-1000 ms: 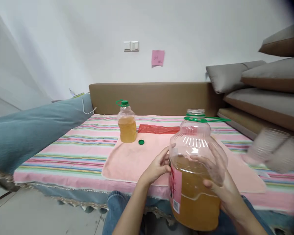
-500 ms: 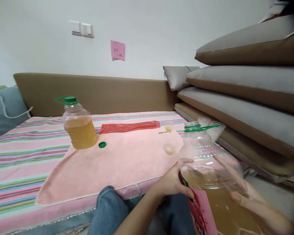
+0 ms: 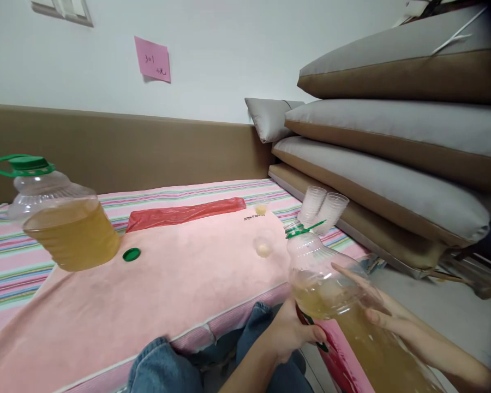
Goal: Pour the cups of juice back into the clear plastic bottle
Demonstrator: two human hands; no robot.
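A large clear plastic jug (image 3: 364,333) of yellowish liquid leans to the left over my lap, its mouth uncapped and a green ring round its neck. My left hand (image 3: 291,334) grips its near side by the pink label. Against the far right side my right hand (image 3: 393,316) is pressed, its fingers partly seen through the plastic. Left of the mouth, a small clear cup (image 3: 263,248) stands on the pink towel (image 3: 188,262). Farther back is another small cup (image 3: 261,207); both show a little pale yellow inside. A green cap (image 3: 131,254) lies on the towel.
A second, capped jug (image 3: 73,234) of yellow liquid stands at left. Stacks of clear cups (image 3: 325,210) lean beside a pile of grey and brown cushions (image 3: 393,158). A red plastic bag (image 3: 188,213) lies flat at the towel's back edge.
My view has swung right. The held jug has tipped further left, its liquid running up nearer the neck. Both hands have kept their hold on it.
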